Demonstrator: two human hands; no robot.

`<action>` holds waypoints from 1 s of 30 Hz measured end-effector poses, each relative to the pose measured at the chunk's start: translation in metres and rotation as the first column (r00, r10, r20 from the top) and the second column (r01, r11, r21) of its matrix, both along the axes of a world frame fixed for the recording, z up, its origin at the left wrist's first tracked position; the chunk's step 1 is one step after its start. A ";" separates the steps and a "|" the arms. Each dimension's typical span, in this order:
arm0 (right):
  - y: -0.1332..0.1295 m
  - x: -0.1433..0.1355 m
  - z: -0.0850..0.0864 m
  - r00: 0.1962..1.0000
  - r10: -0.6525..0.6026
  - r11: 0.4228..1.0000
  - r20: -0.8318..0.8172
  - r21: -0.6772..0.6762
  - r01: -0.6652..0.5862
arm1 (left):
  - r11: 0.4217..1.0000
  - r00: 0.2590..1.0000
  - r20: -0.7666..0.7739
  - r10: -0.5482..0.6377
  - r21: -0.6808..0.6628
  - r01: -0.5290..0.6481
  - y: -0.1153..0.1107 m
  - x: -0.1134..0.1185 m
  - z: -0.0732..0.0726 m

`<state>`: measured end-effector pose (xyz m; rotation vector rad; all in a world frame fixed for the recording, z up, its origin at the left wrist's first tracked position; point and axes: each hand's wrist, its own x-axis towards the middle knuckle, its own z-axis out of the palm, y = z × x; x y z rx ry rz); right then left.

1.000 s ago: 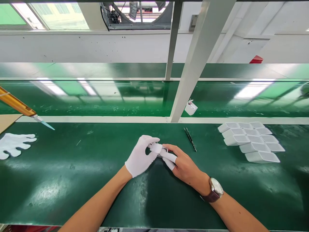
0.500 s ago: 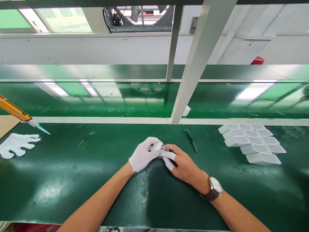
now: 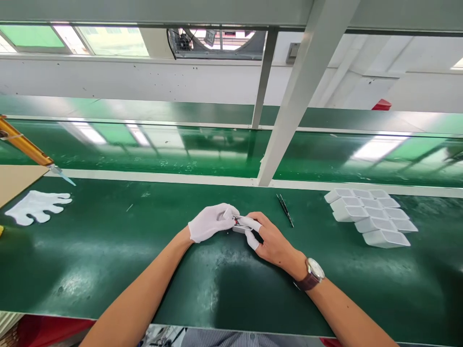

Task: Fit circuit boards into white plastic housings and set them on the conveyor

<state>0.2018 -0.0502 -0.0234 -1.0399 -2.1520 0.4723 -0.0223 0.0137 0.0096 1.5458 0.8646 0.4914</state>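
Both hands meet over the middle of the green table. My left hand [image 3: 211, 222], in a white glove, has its fingers closed on the left end of a small white casing [image 3: 241, 229]. Some dark and red parts show inside the casing, too small to name. My right hand [image 3: 273, 241] wears white finger cots on two fingers and a watch on the wrist. Its thumb and fingers pinch the casing's right side. The fingers cover much of the casing. Black tweezers [image 3: 285, 210] lie on the table to the right of the hands.
White open-topped boxes [image 3: 386, 238] stand in rows at the right. A spare white glove [image 3: 38, 206] lies flat at the left, near an orange dispensing syringe [image 3: 27, 146] with a pale blue tip. A pale post [image 3: 289, 111] rises from the table's back edge [image 3: 173, 178].
My left hand has shifted slightly left relative to the right, and more of the casing's inside now shows, with a red part visible. The camera view has tilted a little.
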 end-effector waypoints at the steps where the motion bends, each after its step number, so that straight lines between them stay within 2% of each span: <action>1: -0.001 0.000 -0.001 1.000 -0.007 1.000 0.009 -0.006 0.007 | 1.000 1.000 -0.005 -0.001 0.012 0.001 0.000 0.000 -0.001; 6: -0.003 0.002 -0.007 1.000 -0.015 0.999 0.027 0.037 0.014 | 0.996 0.999 -0.043 0.026 0.088 -0.023 -0.002 0.003 -0.007; 15: -0.003 0.000 -0.008 1.000 -0.024 1.000 0.017 -0.013 0.024 | 0.999 0.999 0.036 -0.014 0.032 0.013 0.003 -0.001 -0.011; 17: -0.002 -0.001 -0.010 1.000 -0.027 1.000 0.006 0.005 0.027 | 0.998 0.993 0.107 0.041 0.046 -0.046 0.008 -0.007 -0.012; 19: -0.002 -0.001 -0.012 0.999 -0.031 0.999 0.016 0.015 0.030 | 0.986 0.975 0.166 0.149 0.047 -0.159 0.014 -0.013 -0.015; 22: -0.003 -0.001 -0.012 0.998 -0.038 0.999 0.047 0.008 0.038 | 0.969 0.962 0.151 0.228 0.064 -0.240 0.020 -0.018 -0.019; 26: -0.004 0.001 -0.010 0.999 -0.048 0.998 0.022 -0.036 0.048 | 0.988 0.993 -0.023 0.118 0.098 -0.115 0.012 -0.009 -0.016; 30: -0.004 0.003 -0.010 0.997 -0.080 0.996 -0.010 -0.045 0.080 | 0.965 0.981 -0.181 0.065 0.263 -0.016 0.000 0.005 -0.008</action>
